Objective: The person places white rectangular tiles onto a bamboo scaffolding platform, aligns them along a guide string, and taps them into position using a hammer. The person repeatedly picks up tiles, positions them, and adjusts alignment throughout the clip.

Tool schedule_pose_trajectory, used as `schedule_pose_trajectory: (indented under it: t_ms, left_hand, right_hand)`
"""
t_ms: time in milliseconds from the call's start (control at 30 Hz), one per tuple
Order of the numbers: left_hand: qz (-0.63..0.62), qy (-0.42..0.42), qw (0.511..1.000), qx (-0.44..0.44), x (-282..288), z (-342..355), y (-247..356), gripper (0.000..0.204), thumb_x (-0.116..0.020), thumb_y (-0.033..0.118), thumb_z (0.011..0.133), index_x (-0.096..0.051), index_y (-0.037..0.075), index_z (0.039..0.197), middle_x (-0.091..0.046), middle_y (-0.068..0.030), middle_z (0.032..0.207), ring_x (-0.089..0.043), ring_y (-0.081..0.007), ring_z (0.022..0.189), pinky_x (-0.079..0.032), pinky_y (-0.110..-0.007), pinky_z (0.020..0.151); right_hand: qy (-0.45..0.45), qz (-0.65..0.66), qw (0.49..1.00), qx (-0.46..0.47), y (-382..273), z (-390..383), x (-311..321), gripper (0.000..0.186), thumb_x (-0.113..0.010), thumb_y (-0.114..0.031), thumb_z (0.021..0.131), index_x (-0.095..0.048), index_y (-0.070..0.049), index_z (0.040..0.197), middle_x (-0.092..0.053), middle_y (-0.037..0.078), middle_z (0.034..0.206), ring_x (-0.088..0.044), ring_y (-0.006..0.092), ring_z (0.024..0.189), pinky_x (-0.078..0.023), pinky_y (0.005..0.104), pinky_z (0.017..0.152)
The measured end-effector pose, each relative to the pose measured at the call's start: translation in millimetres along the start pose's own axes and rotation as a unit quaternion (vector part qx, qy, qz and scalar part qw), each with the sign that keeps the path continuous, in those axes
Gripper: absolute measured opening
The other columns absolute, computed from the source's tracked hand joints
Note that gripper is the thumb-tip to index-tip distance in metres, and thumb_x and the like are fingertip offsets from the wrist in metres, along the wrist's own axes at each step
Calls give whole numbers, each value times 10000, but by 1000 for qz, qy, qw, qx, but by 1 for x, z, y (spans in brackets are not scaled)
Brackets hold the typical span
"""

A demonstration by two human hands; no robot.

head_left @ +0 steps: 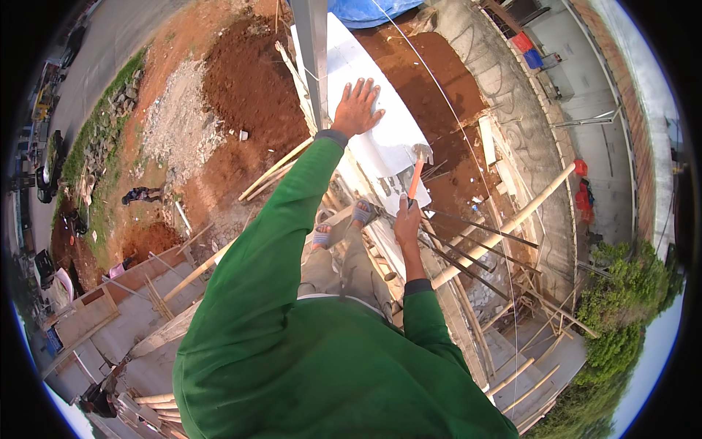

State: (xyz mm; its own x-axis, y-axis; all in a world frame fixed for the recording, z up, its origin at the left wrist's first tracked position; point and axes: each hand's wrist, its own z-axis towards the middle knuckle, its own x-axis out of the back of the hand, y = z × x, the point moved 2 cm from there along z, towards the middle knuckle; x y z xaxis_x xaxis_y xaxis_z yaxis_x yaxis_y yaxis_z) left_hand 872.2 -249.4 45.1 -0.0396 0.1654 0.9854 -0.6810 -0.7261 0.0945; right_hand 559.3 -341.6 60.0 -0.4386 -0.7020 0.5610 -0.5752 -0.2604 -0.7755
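Note:
My left hand (358, 107) lies flat with spread fingers on a long white sheet (398, 126), its arm stretched forward in a green sleeve. My right hand (407, 219) is closed around a hammer (416, 178) with an orange and black handle. The hammer's metal head is at the near right corner of the sheet; whether it touches cannot be made out. Beside my left hand rises a grey metal post (314, 66). Beyond my right hand, several dark steel bars (479, 252) stick out to the right.
My sandalled feet (361, 212) stand high on narrow boards and beams. A thick bamboo pole (504, 228) slants up at the right, and a thin string (446, 99) crosses nearby. Reddish soil (248, 95) lies far below at the left. A blue tarpaulin (373, 13) is at the far end.

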Motion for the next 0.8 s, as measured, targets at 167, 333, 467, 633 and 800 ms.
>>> schedule_pose_trajectory:
  t_ms: [167,333,467,633,800]
  left_hand:
    - [32,-49,998,21,3,0,6,721,-288,560,1073,-243,120,1642,-191,-120,1715,-155,-339,1585,-141,-565,1284]
    - [-36,-20,997,69,6,3,15,783,-282,648,1048,-327,104,1609,-193,-120,1713,-147,-323,1587,-99,-590,1280]
    - [-42,3,996,75,7,3,17,808,-294,678,1033,-376,94,1585,-190,-116,1715,-142,-289,1592,-71,-605,1276]
    - [-45,-15,996,81,7,5,15,806,-300,674,1030,-368,98,1590,-170,-100,1723,-128,-249,1598,-50,-602,1277]
    - [-38,-44,995,78,2,7,16,801,-299,665,1030,-356,105,1599,-159,-85,1729,-105,-243,1602,-24,-596,1279]
  right_hand:
    - [28,-22,999,39,0,-9,1,453,-496,-361,1079,-566,64,938,-556,196,678,-547,340,647,-424,473,653]
    - [62,151,985,52,-29,15,-1,499,-454,-385,1101,-530,49,864,-480,147,600,-465,291,542,-373,445,559]
    - [58,86,991,85,-14,22,-21,509,-435,-389,1107,-535,56,882,-487,182,635,-468,320,587,-382,462,592]
    - [34,86,995,42,11,3,-30,492,-443,-437,1110,-520,-27,848,-445,19,652,-413,100,520,-331,308,468]
    - [98,201,972,69,-2,5,-14,473,-440,-429,1114,-508,-54,834,-398,-22,619,-368,71,487,-296,275,439]
